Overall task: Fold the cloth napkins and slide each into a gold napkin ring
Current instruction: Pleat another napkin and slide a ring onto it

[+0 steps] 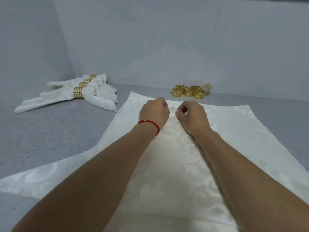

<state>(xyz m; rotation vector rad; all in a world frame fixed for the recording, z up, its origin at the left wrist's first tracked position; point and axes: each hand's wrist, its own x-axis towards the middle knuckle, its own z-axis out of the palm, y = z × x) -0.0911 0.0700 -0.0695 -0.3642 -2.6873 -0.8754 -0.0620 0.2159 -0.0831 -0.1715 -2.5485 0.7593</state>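
Head view of a grey speckled tabletop (pixel 55 131) set against pale walls. A cream damask napkin (pixel 234 131) lies spread flat across the near and middle part of the tabletop, its far edge running just short of the wall. Both forearms reach forward over the cloth. The left hand (pixel 154 113), with a red cord bracelet (pixel 150 125) at the wrist, rests near the napkin's far edge with its fingers curled under; whether they pinch the cloth cannot be told from this angle. The right hand (pixel 192 116) lies just beside it, the two hands close but apart, its thumb and forefinger brought together on a small raised bit of the fabric. At far left, well apart from the spread napkin, lies a pile of finished napkins (pixel 66 96), each gathered through a gold ring with a cut-out key pattern. At far right of centre, near the wall, a cluster of loose gold napkin rings (pixel 189 92) stands just beyond the napkin's far edge.
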